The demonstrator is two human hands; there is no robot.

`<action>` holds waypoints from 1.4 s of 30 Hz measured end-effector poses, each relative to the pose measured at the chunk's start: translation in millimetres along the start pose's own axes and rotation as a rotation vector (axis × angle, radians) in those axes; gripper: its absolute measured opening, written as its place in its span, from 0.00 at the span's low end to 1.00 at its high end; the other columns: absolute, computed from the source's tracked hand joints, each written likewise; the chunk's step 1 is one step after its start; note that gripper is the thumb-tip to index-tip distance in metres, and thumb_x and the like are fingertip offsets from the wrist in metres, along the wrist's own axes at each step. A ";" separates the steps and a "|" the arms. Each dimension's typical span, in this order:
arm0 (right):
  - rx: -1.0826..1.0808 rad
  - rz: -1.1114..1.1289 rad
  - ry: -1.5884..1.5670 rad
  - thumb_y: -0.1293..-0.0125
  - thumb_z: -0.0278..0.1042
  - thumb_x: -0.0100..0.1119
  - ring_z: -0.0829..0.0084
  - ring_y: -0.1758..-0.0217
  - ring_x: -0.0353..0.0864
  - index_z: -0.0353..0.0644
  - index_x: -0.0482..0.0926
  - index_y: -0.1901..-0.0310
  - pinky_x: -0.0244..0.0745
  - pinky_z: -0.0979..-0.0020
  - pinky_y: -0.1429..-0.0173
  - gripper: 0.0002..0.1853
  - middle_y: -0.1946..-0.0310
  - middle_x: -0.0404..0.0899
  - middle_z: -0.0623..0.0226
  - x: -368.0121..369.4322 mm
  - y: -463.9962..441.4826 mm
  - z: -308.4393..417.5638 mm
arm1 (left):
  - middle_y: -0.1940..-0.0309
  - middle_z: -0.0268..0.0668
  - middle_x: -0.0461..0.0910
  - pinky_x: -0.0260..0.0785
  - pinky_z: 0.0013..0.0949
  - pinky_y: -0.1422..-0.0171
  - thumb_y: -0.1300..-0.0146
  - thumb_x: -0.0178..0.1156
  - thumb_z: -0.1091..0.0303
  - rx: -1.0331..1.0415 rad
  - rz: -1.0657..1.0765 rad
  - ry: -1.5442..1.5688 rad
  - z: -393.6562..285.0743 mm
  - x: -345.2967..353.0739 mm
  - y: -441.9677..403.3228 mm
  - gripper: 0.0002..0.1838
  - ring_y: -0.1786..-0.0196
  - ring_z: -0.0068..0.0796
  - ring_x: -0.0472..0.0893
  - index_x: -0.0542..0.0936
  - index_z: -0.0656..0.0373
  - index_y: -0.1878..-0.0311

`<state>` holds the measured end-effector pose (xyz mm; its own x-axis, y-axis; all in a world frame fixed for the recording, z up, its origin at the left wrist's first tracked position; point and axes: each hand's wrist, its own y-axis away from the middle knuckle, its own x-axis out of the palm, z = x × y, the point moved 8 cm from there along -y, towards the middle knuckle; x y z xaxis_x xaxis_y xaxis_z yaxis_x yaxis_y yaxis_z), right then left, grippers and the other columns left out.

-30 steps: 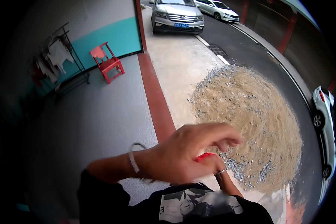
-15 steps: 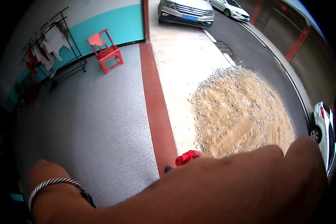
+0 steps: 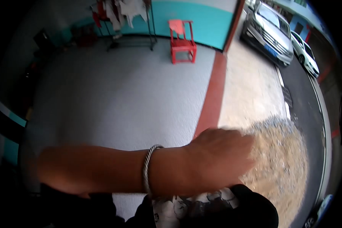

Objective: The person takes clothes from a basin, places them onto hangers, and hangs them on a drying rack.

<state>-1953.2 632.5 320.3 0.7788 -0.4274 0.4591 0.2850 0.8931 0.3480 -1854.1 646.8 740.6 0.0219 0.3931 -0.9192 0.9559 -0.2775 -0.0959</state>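
Observation:
My left arm reaches across from the left, with a twisted silver bracelet (image 3: pixel 147 171) around the wrist. Beyond it, my left hand (image 3: pixel 220 157) shows its back, and its fingers are hidden or smeared by motion. Whether it holds anything cannot be made out. Below the wrist and hand lie a black-and-white patterned cloth (image 3: pixel 174 211) and dark clothing (image 3: pixel 258 205). My right hand is not in view.
A red chair (image 3: pixel 183 45) with a pink cloth on its back stands by the teal wall (image 3: pixel 201 22). A clothes rack (image 3: pixel 152 26) is left of it. Past the red-brown strip (image 3: pixel 213 95) are a sand and gravel heap (image 3: pixel 281 163) and a silver car (image 3: pixel 270 34).
My left hand has moved away from the camera and leftward in view. The red crumpled thing seen beyond it is out of sight. The view has swung left.

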 end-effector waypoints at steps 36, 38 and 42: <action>-0.532 1.149 0.773 0.38 0.35 0.59 0.69 0.61 0.82 0.48 0.79 0.50 0.79 0.71 0.57 0.14 0.61 0.82 0.63 522.5 -629.0 264.2 | 0.59 0.40 0.82 0.73 0.31 0.49 0.35 0.57 0.69 -1.082 -1.117 0.977 734.7 -149.1 425.9 0.12 0.56 0.28 0.80 0.81 0.65 0.53; -0.476 1.183 0.874 0.37 0.37 0.58 0.70 0.64 0.81 0.45 0.81 0.54 0.78 0.71 0.61 0.12 0.63 0.82 0.65 554.9 -662.3 247.9 | 0.64 0.39 0.82 0.73 0.30 0.56 0.38 0.60 0.66 -1.127 -1.175 1.163 781.5 -119.4 461.1 0.12 0.63 0.28 0.80 0.81 0.66 0.58; -0.492 1.096 1.275 0.34 0.38 0.55 0.77 0.71 0.80 0.41 0.80 0.51 0.77 0.76 0.69 0.14 0.68 0.83 0.65 597.6 -760.9 200.4 | 0.71 0.34 0.79 0.69 0.26 0.64 0.39 0.60 0.63 -1.298 -1.128 0.968 866.1 -125.3 522.7 0.12 0.69 0.21 0.75 0.80 0.64 0.63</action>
<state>-1816.6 -330.6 493.7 0.5546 0.5005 -0.6648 -0.6862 0.7269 -0.0252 -1610.8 -306.8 474.9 -0.9484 0.2905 -0.1270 0.2392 0.9185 0.3148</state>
